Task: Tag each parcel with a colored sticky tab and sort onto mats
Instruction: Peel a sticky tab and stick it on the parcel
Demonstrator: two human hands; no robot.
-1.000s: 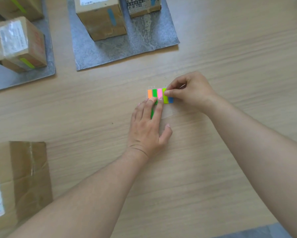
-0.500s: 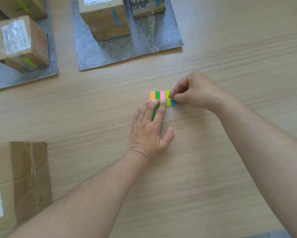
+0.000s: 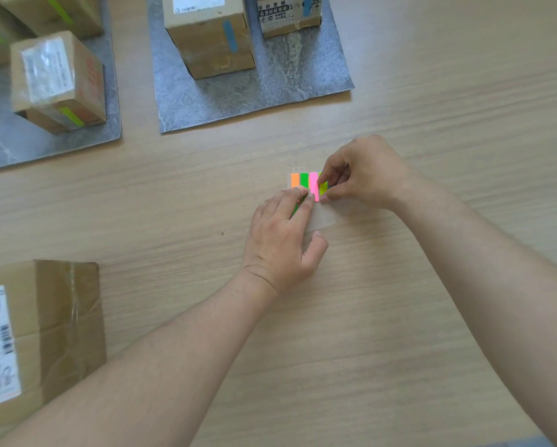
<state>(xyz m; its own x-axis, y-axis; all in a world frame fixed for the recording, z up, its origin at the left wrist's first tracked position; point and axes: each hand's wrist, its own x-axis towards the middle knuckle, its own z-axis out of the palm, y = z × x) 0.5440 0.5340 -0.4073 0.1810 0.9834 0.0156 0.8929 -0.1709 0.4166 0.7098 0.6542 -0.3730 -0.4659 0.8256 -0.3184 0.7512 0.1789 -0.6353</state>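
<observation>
A pad of sticky tabs (image 3: 304, 182) lies on the wooden table, showing orange, green, pink and yellow-green strips on a clear backing sheet (image 3: 323, 217). My left hand (image 3: 283, 243) rests on the pad's near end, its fingertips pressing the sheet down. My right hand (image 3: 364, 172) pinches thumb and forefinger at the pad's right end, over the yellow-green strip; the blue strip is hidden under its fingers. A brown parcel (image 3: 45, 333) with a white label and no tab that I can see sits at the near left.
Two grey mats lie at the back. The left mat (image 3: 45, 146) holds parcels with yellow-green tabs, one (image 3: 57, 82) near its front. The middle mat (image 3: 238, 98) holds two parcels (image 3: 209, 37) with blue tabs.
My right thumb and forefinger have closed tighter over the right end of the pad, covering the blue strip. My left hand keeps pressing the sheet. The view has shifted slightly.
</observation>
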